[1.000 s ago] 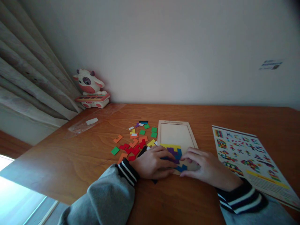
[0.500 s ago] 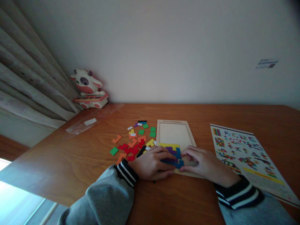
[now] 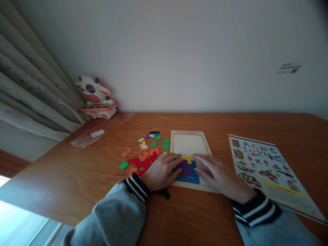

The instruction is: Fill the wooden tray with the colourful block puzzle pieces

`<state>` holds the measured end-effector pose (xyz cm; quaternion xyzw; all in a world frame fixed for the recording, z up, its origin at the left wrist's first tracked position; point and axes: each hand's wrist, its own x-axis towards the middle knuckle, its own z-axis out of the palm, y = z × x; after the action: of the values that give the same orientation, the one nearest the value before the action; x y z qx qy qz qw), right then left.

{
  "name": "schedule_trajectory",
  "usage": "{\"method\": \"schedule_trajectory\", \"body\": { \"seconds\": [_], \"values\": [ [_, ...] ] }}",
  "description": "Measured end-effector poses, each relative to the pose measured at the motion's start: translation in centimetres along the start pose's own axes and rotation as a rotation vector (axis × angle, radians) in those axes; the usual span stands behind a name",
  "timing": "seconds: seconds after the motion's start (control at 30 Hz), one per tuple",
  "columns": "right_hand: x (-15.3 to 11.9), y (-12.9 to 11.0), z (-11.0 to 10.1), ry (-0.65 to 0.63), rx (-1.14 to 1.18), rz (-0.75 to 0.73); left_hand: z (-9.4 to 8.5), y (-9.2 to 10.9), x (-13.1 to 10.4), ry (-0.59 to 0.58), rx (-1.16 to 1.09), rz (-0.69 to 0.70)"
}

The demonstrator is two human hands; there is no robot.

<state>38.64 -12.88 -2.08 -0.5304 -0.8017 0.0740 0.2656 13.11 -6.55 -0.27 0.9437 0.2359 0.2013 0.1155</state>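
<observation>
A wooden puzzle tray (image 3: 205,136) lies flat, its near part filled with purple pieces (image 3: 186,171), blue pieces (image 3: 194,179) and a yellow piece (image 3: 189,159) fitted close together. My left hand (image 3: 163,171) rests over the tray's left edge, fingers stretched out and thumb apart, touching the left side of these pieces. On their right side my right hand (image 3: 219,174) has its fingers extended and spread, with fingertips at the yellow and blue pieces. Neither hand grips anything. Part of a black piece (image 3: 164,193) shows below my left wrist.
Loose red pieces (image 3: 146,164), orange pieces (image 3: 154,151), green pieces (image 3: 166,140) and others lie left of the tray. A printed pattern sheet (image 3: 269,171) is on the right. A clear plastic bag (image 3: 84,138) and a cow toy (image 3: 96,99) stand at the back left.
Both hands have shifted away from me along the block of pieces, and their fingers have opened. A lower blue piece now sits flush with the others. The black piece beneath my left wrist shows more.
</observation>
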Motion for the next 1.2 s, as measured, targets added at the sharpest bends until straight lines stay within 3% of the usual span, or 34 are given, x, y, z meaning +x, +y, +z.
{"method": "schedule_trajectory", "body": {
  "seconds": [0.23,0.93,1.2],
  "values": [
    [-0.1,0.2,0.1,-0.044,0.002,-0.001,-0.2,0.1,0.2,-0.048,-0.016,0.014],
    [0.3,0.4,1.4,0.036,0.085,-0.007,-0.2,0.2,0.3,-0.029,-0.048,0.013],
    [0.3,0.5,0.4,-0.082,0.139,0.019,-0.3,0.3,0.4,-0.019,-0.051,0.009]
  ]
}}
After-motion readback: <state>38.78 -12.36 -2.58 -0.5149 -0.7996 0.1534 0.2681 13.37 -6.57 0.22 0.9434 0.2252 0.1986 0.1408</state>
